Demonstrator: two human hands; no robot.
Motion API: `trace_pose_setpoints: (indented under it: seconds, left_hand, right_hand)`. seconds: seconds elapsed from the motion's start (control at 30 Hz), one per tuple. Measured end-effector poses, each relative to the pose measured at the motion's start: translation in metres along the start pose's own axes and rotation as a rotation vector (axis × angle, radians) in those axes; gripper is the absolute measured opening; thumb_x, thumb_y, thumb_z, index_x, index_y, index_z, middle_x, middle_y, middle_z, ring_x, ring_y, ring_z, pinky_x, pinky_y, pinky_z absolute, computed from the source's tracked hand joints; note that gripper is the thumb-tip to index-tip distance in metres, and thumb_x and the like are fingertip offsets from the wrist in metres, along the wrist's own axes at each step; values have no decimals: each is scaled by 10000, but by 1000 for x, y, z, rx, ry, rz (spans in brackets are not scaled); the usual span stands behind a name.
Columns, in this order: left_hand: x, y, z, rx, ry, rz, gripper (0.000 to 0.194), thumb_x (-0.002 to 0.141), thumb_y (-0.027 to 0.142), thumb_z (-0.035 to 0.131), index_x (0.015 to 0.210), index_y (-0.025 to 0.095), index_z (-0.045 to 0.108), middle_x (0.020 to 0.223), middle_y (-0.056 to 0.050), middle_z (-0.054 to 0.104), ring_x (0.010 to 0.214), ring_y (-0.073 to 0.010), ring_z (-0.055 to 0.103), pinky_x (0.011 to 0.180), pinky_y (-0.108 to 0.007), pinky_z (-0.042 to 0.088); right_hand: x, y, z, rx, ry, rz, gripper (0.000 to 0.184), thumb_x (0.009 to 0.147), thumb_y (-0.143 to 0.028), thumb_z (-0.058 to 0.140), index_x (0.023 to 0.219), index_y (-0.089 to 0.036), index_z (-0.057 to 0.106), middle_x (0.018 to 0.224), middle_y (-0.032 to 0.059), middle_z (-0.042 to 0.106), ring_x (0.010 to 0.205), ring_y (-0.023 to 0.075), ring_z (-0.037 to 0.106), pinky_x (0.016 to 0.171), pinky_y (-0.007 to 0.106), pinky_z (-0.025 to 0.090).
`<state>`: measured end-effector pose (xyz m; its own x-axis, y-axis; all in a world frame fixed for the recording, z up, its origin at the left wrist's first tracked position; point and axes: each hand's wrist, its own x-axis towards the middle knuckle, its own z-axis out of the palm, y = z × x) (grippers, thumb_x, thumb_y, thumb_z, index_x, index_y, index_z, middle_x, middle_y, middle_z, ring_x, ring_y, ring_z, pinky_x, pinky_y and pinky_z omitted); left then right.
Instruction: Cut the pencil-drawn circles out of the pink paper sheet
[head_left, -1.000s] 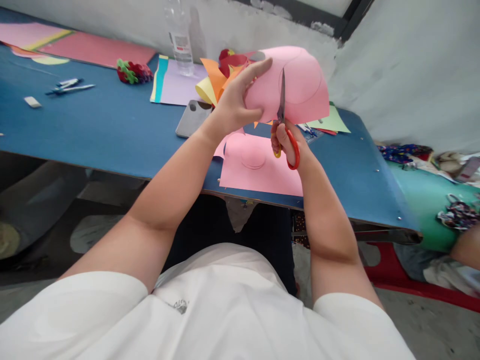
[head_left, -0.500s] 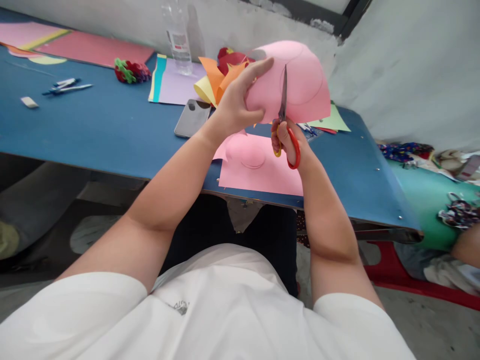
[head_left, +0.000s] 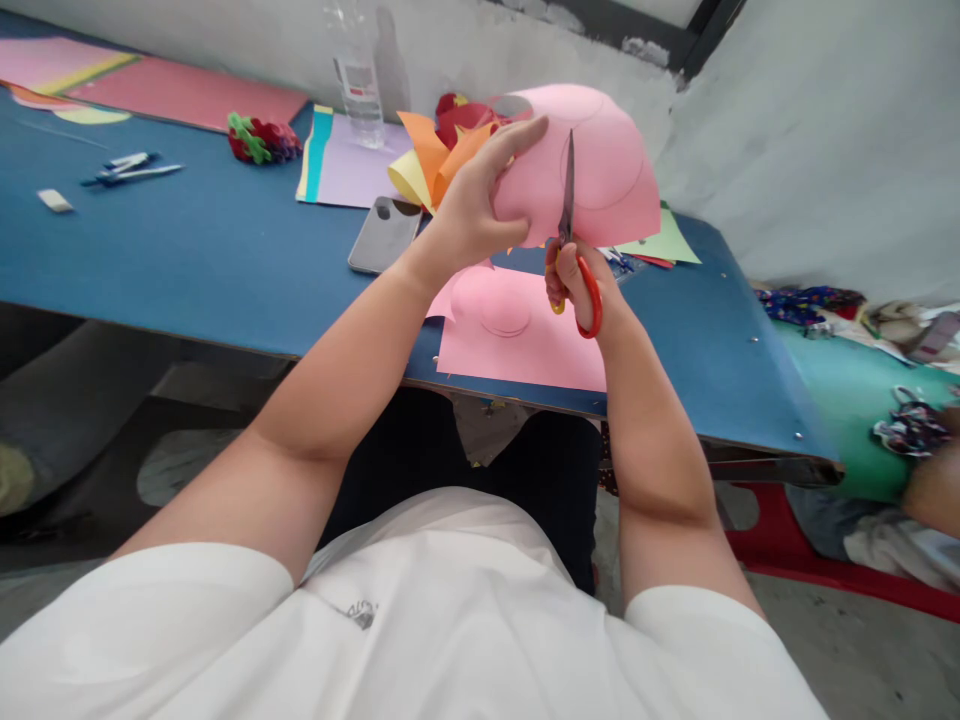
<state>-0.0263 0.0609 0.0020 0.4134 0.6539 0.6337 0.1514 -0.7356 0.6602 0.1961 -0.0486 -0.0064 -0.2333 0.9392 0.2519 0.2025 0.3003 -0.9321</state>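
A curved sheet of pink paper with round pencil outlines is raised above the table. My left hand grips its left edge between thumb and fingers. In my right hand are scissors with red and yellow handles, fingers through the loops. The blades point up along a drawn curve and look nearly closed, lying over the paper. Below, another pink sheet with a drawn oval lies at the table's front edge.
On the blue table are a phone, a clear bottle, orange paper, a red-green fuzzy bundle, pens and an eraser. Red chair and part of another person are at right.
Almost nothing differs. Both hands, the paper and the scissors keep nearly the same place; the view has shifted very slightly.
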Motion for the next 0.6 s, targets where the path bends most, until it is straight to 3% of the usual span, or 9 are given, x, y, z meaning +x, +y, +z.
trace_pose_setpoints:
  seconds: [0.1, 0.27, 0.5, 0.6]
  left_hand:
    - [0, 3, 1, -9, -6, 3, 1337, 595, 484, 637, 1857, 603, 216, 1787, 342, 454, 1854, -295, 204, 1554, -525, 271]
    - [-1, 7, 0, -13, 31, 4, 1350, 578, 451, 644, 1867, 573, 260, 1778, 272, 513, 1831, -360, 278, 1558, -566, 261]
    - [-1, -2, -3, 85, -26, 64, 1254, 669, 526, 615, 1855, 611, 216, 1835, 350, 355, 1854, -312, 219, 1564, -543, 233]
    - [-1, -3, -5, 81, -21, 69, 1249, 655, 526, 630, 1835, 648, 240, 1809, 381, 369, 1866, -303, 179, 1565, -520, 221]
  right_hand:
    - [0, -1, 0, 16, 3, 12, 828, 775, -1109, 714, 969, -315, 579, 722, -33, 439, 629, 191, 445, 559, 370, 389]
    - [-1, -4, 2, 49, 12, 35, 842, 761, -1094, 751, 965, -295, 582, 716, -40, 443, 611, 166, 449, 539, 348, 374]
    - [-1, -5, 2, 25, 18, 13, 824, 786, -1101, 717, 917, -300, 572, 695, -34, 424, 587, 174, 437, 511, 346, 377]
    - [-2, -6, 2, 1, 15, 13, 829, 785, -1115, 695, 905, -307, 553, 696, -28, 421, 594, 185, 440, 511, 355, 383]
